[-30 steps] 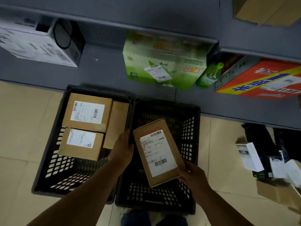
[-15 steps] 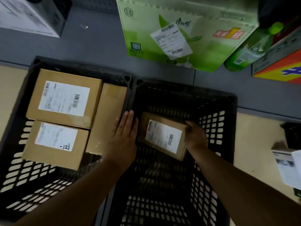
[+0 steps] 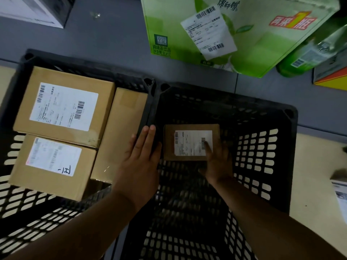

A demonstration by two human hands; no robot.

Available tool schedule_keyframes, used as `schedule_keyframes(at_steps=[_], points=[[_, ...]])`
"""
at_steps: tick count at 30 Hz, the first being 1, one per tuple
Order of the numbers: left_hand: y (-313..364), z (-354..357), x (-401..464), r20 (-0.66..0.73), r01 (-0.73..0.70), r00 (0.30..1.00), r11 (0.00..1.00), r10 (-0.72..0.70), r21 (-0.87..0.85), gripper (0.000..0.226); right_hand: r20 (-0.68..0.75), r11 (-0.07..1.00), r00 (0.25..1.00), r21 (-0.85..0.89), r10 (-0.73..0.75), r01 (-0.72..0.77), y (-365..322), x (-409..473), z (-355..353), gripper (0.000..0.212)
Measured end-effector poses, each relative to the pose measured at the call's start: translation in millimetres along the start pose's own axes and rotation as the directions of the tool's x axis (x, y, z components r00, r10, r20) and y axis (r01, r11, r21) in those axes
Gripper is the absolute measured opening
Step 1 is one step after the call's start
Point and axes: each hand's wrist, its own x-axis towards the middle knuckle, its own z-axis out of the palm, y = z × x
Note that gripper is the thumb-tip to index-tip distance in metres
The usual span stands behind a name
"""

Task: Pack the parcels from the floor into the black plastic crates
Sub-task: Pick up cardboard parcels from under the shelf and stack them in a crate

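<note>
Two black plastic crates stand side by side on the floor. The left crate (image 3: pixel 90 62) holds three brown parcels: a big labelled one (image 3: pixel 63 106), a second labelled one (image 3: pixel 52 166) and a plain one (image 3: pixel 122 132). A small brown parcel (image 3: pixel 187 141) with a white label lies flat, deep in the right crate (image 3: pixel 262 147). My right hand (image 3: pixel 218 162) holds it at its near right corner, thumb on the label. With its fingers straight, my left hand (image 3: pixel 140 162) rests flat on the rims where the crates meet.
A green drinks carton (image 3: pixel 234 34) and a green bottle (image 3: pixel 309 57) sit on the grey shelf base (image 3: pixel 112 34) behind the crates. A white and black box (image 3: pixel 33 8) is at far left, a red-yellow box (image 3: pixel 330 77) at far right. Loose packages (image 3: pixel 339 194) lie on the floor right.
My right hand has lowered the small parcel from above the right crate down into it and turned it flat. My head has come closer. The left hand stays on the crate rims.
</note>
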Motion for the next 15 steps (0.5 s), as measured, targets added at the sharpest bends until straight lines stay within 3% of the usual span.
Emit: schedule_keyframes(at_steps=[3, 6, 10, 13, 15], points=[[-1, 2, 0, -0.011, 0.001, 1.000, 1.000, -0.002, -0.024, 0.076, 0.019, 0.992, 0.997, -0.093, -0.079, 0.080, -5, 8, 16, 0.115], [-1, 4, 0, -0.027, -0.002, 1.000, 1.000, 0.002, -0.026, 0.084, 0.032, 0.991, 0.995, -0.096, -0.095, 0.097, -14, 19, 23, 0.115], [-2, 6, 1, -0.077, -0.003, 0.997, 0.999, 0.000, -0.032, 0.078, -0.034, 0.999, 0.998, -0.018, -0.043, 0.043, -22, 24, 30, 0.092], [-3, 7, 1, -0.088, 0.007, 0.996, 1.000, -0.010, -0.030, 0.076, -0.050, 1.000, 0.999, 0.019, 0.013, -0.012, -30, 27, 33, 0.088], [-3, 8, 0, -0.088, 0.010, 0.996, 1.000, -0.012, -0.020, 0.062, -0.049, 0.999, 0.998, 0.021, 0.030, -0.029, -35, 31, 31, 0.089]])
